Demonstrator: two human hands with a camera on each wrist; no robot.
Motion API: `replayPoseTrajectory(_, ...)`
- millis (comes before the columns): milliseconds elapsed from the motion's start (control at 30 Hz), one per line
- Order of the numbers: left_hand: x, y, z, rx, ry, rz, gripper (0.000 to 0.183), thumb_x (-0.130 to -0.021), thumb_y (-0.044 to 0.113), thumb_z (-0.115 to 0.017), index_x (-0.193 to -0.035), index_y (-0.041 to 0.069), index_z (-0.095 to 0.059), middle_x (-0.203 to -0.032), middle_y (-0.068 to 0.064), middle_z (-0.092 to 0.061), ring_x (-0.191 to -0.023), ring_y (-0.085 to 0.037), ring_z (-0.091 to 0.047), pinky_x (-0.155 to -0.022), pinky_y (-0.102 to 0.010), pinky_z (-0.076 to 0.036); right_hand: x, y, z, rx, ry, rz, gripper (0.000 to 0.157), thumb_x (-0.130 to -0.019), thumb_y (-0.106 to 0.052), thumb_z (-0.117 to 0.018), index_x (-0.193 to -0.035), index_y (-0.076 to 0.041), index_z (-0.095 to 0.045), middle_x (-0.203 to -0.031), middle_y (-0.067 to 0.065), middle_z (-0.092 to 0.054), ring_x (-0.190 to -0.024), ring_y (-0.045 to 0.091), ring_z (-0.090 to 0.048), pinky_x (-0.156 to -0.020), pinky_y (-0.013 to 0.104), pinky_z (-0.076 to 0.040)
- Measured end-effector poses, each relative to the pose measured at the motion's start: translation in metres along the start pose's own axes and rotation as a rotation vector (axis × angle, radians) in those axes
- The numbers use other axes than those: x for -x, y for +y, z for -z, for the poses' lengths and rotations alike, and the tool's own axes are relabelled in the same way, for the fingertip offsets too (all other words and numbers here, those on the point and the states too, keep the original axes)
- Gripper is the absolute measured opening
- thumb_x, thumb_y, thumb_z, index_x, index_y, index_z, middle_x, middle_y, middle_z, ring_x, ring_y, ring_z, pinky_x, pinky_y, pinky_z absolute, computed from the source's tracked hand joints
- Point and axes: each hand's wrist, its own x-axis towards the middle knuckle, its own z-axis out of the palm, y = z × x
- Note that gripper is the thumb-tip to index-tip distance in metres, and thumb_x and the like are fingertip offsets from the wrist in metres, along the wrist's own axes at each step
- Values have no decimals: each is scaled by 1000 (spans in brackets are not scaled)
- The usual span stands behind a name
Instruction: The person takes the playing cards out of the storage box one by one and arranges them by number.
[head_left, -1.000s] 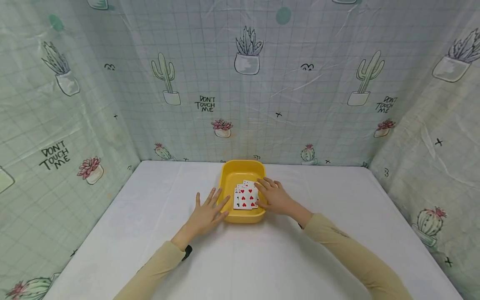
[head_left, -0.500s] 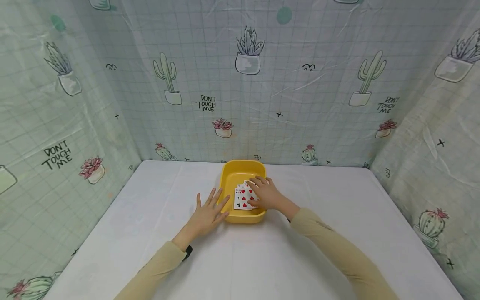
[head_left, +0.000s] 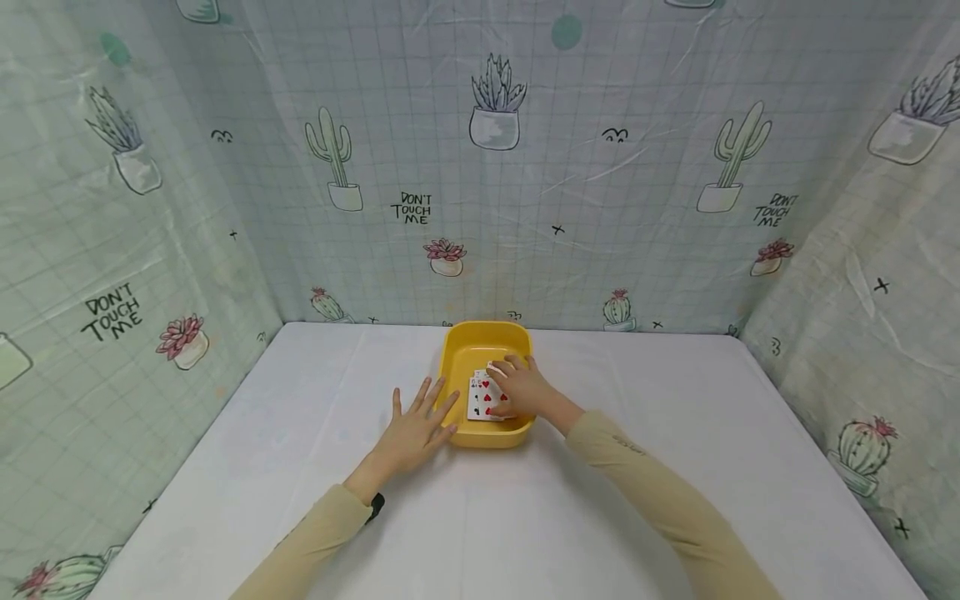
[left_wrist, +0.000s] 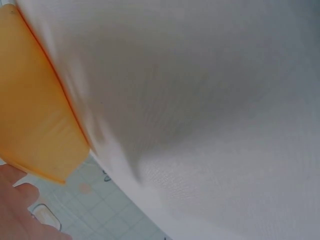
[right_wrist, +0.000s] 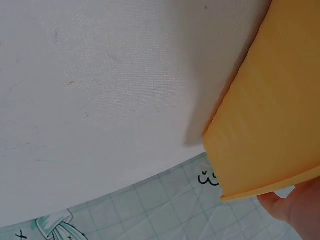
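A yellow plastic tray (head_left: 480, 353) stands on the white table, its outer wall showing in the left wrist view (left_wrist: 37, 100) and the right wrist view (right_wrist: 275, 110). Several overlapping playing cards (head_left: 477, 403) lie face up inside it, red hearts and black clubs showing. My left hand (head_left: 408, 432) is at the tray's left rim, fingers spread and straight. My right hand (head_left: 527, 392) reaches over the right rim, its fingers and thumb over the right part of the cards and covering them. Whether these fingertips touch the cards cannot be told.
The white-covered table (head_left: 465, 525) extends around the tray on all sides. Behind and beside it hangs a pale curtain (head_left: 555, 183) printed with cacti and a grid. A black band (head_left: 375, 507) is at the left wrist.
My right hand has moved left and further over the cards, covering more of them. The left hand, the tray and the visible cards stay in place.
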Motion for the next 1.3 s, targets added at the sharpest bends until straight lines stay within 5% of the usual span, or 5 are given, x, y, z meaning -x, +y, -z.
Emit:
replayPoseTrajectory(533,-1,1,-2,-2,22,-5,55,-92,47,-36,-141,23,-27,-149,-10,-20,-137,-31,-17,-97,-70,-8,-1,-9,-5,98,-7,58,75,-76,-63,-53,-135,-19,-38,-139,2,-40,-131,27,-28,-107,56,-14)
replayPoseTrajectory(1300,1,1,-4,-6,19,12,55,-93,48,-33,-142,24,-24,-150,-8,-18,-138,-29,-15,-98,-69,-9,-6,-10,-8,113,-14,34,75,-72,-65,-55,-131,-20,-43,-130,3,-48,-125,25,-34,-104,58,-21)
